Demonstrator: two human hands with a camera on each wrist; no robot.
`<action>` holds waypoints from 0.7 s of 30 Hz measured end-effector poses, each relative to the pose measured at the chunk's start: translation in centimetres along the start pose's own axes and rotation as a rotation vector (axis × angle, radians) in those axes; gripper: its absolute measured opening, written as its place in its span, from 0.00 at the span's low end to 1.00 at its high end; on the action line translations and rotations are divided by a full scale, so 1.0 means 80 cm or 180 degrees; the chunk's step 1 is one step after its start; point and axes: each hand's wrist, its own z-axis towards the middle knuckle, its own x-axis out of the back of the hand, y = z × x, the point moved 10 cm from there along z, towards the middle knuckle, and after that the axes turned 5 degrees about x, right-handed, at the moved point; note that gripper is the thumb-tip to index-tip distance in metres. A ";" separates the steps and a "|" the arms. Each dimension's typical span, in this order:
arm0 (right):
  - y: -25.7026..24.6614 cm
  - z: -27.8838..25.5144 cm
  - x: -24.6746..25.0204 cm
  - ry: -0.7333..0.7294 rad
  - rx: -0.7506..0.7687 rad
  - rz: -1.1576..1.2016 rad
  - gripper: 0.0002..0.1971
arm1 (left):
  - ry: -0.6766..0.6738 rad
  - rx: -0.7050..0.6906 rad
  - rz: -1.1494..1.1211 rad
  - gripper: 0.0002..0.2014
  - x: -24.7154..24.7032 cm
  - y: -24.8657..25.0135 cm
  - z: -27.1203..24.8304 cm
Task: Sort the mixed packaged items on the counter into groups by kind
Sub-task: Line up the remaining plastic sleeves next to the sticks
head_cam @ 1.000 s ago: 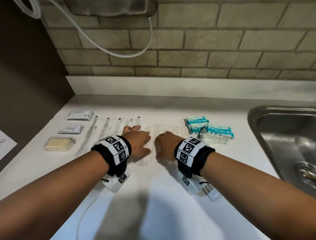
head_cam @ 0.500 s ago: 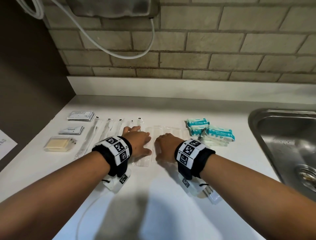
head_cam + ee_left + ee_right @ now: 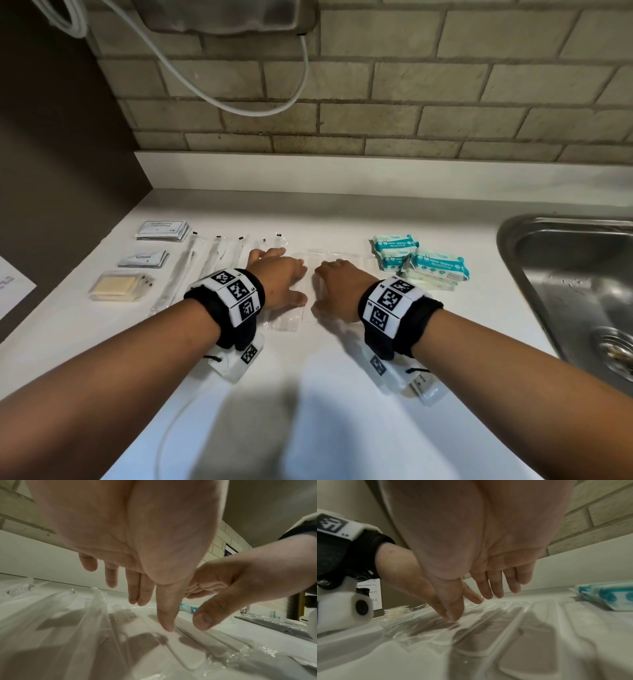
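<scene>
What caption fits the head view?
Both hands rest open on clear packets among sorted items.

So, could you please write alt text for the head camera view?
Two open hands, left hand and right hand, rest on clear flat packets on a white counter. Other sorted packets lie left, teal wipe packs right, beside a steel sink.

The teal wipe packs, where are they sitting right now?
In the head view, the teal wipe packs lie on the counter, just right of the right hand, left of the sink.

Teal-and-white wipe packs, white counter, black-and-white checkered wristbands.
</scene>
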 end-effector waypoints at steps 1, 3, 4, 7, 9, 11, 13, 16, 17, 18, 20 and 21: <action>0.004 -0.003 0.004 0.0019 -0.0016 -0.0005 0.28 | 0.0027 -0.0038 -0.0040 0.27 0.002 0.005 0.000; 0.013 -0.009 0.007 -0.0046 -0.0078 -0.0094 0.26 | 0.0024 -0.0151 -0.0061 0.27 0.003 0.017 -0.001; 0.018 -0.012 0.006 -0.0135 -0.0127 -0.0155 0.25 | 0.0000 -0.0209 -0.0035 0.26 0.001 0.023 -0.001; 0.022 -0.021 0.000 -0.0297 -0.0193 -0.0308 0.19 | -0.0084 -0.0253 0.0087 0.25 -0.010 0.033 0.000; 0.022 -0.022 -0.001 -0.0279 -0.0210 -0.0328 0.17 | -0.0093 -0.0197 0.0057 0.25 -0.012 0.034 0.000; 0.020 -0.024 0.000 -0.0244 -0.0228 -0.0354 0.16 | -0.0092 -0.0182 0.0033 0.25 -0.012 0.034 0.000; 0.019 -0.024 0.000 -0.0218 -0.0227 -0.0354 0.16 | -0.0107 -0.0179 0.0018 0.24 -0.010 0.035 0.000; 0.020 -0.026 0.006 -0.0118 -0.0261 -0.0311 0.18 | -0.0026 -0.0193 -0.0011 0.24 -0.002 0.039 0.000; 0.022 -0.027 0.009 -0.0095 -0.0266 -0.0263 0.18 | -0.0005 -0.0187 -0.0032 0.27 0.002 0.040 0.000; 0.025 -0.029 0.010 -0.0112 -0.0280 -0.0209 0.18 | 0.0014 -0.0193 -0.0055 0.29 0.005 0.043 0.000; 0.036 -0.036 0.014 -0.0186 -0.0400 -0.0116 0.16 | 0.0074 -0.0269 -0.0110 0.31 0.011 0.052 -0.001; 0.043 -0.041 0.015 -0.0229 -0.0484 -0.0094 0.15 | 0.0104 -0.0310 -0.0140 0.31 0.014 0.059 -0.002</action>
